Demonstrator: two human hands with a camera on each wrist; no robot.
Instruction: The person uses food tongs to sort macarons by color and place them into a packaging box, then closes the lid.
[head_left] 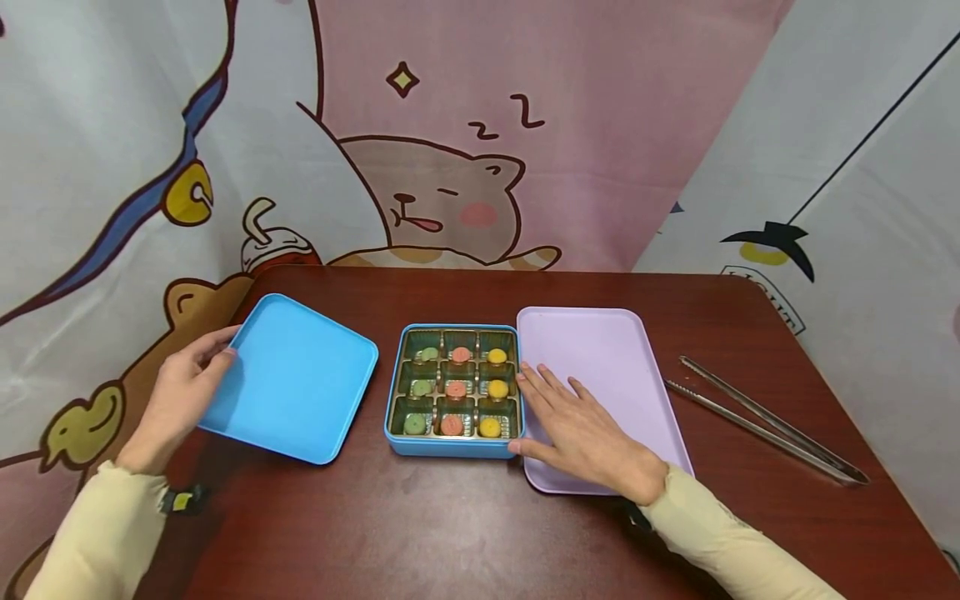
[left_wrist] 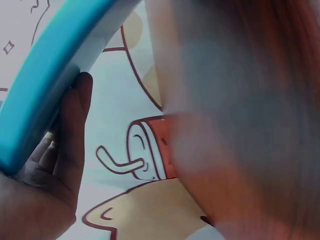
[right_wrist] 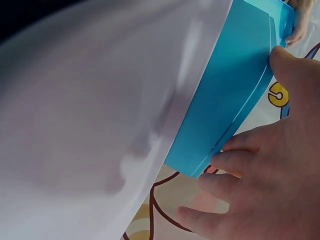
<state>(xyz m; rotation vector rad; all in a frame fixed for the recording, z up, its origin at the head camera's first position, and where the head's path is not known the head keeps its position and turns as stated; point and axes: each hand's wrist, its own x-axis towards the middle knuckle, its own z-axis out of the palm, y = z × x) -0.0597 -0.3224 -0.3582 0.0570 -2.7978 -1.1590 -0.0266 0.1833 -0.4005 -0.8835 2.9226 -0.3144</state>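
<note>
My left hand (head_left: 183, 387) grips the left edge of a square blue lid (head_left: 292, 379), thumb on top, over the left side of the table. A blue box (head_left: 453, 448) stands in the middle with its top off. Inside, a gold divided insert holds small round pieces: a green (head_left: 422, 388) column, a pink (head_left: 455, 389) column and a yellow (head_left: 497, 389) column. My right hand (head_left: 581, 429) has its fingers straight, above a lilac tray (head_left: 600, 333), fingertips at the box's right rim. In the right wrist view the thumb and fingers lie along the box's edge (right_wrist: 240, 112).
Metal tongs (head_left: 772, 429) lie on the right of the brown table (head_left: 480, 533), just beyond the lilac tray. The tray's left edge is against the box. A printed curtain (head_left: 600, 167) hangs behind the table.
</note>
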